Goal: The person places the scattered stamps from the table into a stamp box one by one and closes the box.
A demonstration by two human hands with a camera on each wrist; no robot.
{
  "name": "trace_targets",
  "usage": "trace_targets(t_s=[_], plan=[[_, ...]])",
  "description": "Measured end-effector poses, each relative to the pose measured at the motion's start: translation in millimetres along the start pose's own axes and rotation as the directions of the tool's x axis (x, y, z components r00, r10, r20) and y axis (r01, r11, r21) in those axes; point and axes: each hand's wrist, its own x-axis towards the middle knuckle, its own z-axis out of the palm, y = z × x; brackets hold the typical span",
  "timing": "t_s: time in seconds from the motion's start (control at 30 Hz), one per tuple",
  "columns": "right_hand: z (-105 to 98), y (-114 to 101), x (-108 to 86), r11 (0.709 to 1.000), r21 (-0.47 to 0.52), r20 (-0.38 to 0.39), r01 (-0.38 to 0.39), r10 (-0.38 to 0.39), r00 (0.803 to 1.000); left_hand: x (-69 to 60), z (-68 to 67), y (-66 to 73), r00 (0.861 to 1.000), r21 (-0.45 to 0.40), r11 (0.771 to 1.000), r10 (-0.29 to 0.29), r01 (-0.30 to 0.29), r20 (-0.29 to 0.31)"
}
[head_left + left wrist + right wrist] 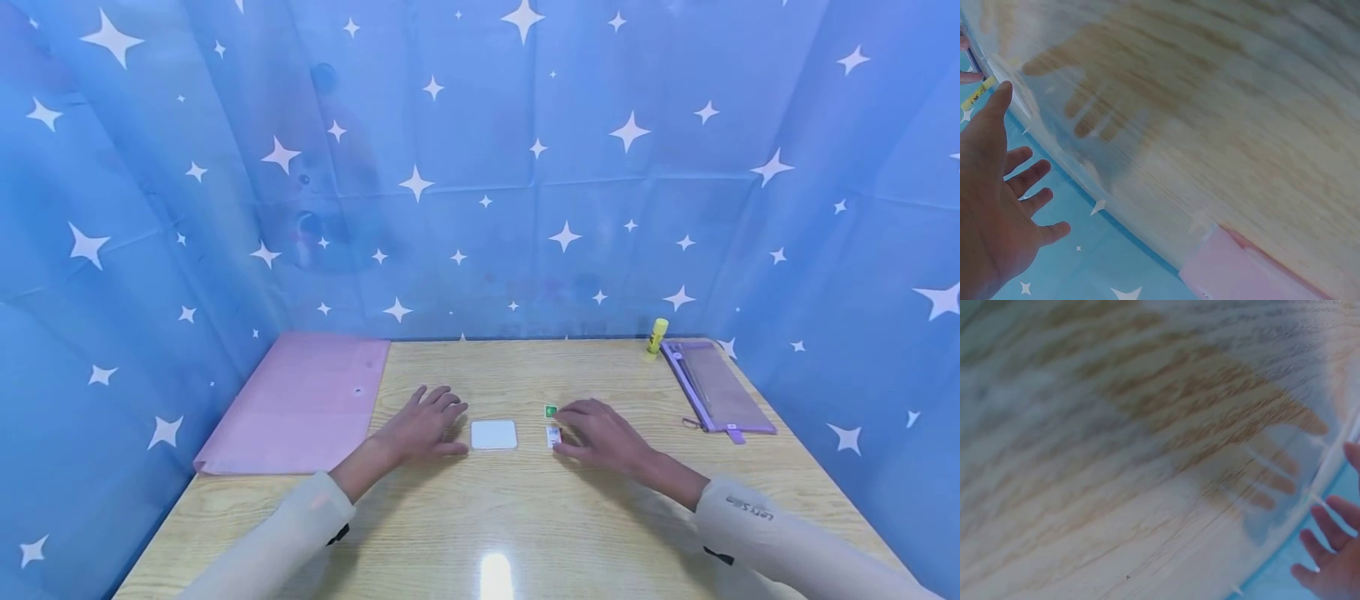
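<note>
A white rounded card (493,434) lies flat on the wooden table between the two hands. My left hand (423,427) is just left of it, fingers spread and holding nothing; the left wrist view shows the same hand (1007,194) with straight, parted fingers. To the card's right are two small stamp-like pieces, a green one with a pale border (551,411) and a whitish one with blue and red print (553,436). My right hand (606,435) is beside them, index finger and thumb close to their edges; whether it touches them I cannot tell. Its fingers look loosely extended in the right wrist view (1332,547).
A pink folder (307,400) covers the table's left side. At the back right stand a yellow glue stick (657,335) and, lying beside it, a purple mesh zip pouch (723,383). A blue star-patterned curtain (480,167) closes off the back and sides.
</note>
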Motion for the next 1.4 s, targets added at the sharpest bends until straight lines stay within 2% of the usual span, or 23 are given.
trace_targets(t_s=[0.17,0.3,0.47,0.67,0.83,1.2,1.4], plan=[[1.9,0.7,-1.8,0.999,0.03,0.046,-0.019,0.017,0.999,2.8,-1.8,4.3,0.998,-0.038,0.998,0.044,-0.045,-0.034],[3.6,2.2,-2.8,0.998,0.051,0.081,-0.041,0.037,0.996,4.6,-1.6,5.8,0.998,-0.078,0.995,0.053,-0.056,-0.047],[4.1,2.9,-1.7,0.996,0.08,0.086,-0.042,0.036,0.996,7.0,2.5,5.4,0.996,-0.12,0.991,0.058,-0.065,-0.062],[3.0,1.4,-0.2,0.986,0.153,0.133,-0.068,0.048,0.99,7.9,3.8,6.2,0.998,-0.251,0.966,0.045,-0.057,-0.053],[0.8,-1.1,1.7,0.981,0.183,0.144,-0.07,0.044,0.989,10.2,6.7,6.4,0.997,-0.285,0.956,0.049,-0.064,-0.059],[2.3,0.8,4.7,0.979,0.176,0.114,-0.104,0.084,0.99,12.8,7.8,8.3,1.0,-0.331,0.944,-0.017,0.015,-0.004],[2.5,2.9,4.5,0.973,0.2,0.153,-0.113,0.083,0.985,13.9,5.3,9.4,1.0,-0.337,0.941,-0.03,0.03,0.007]])
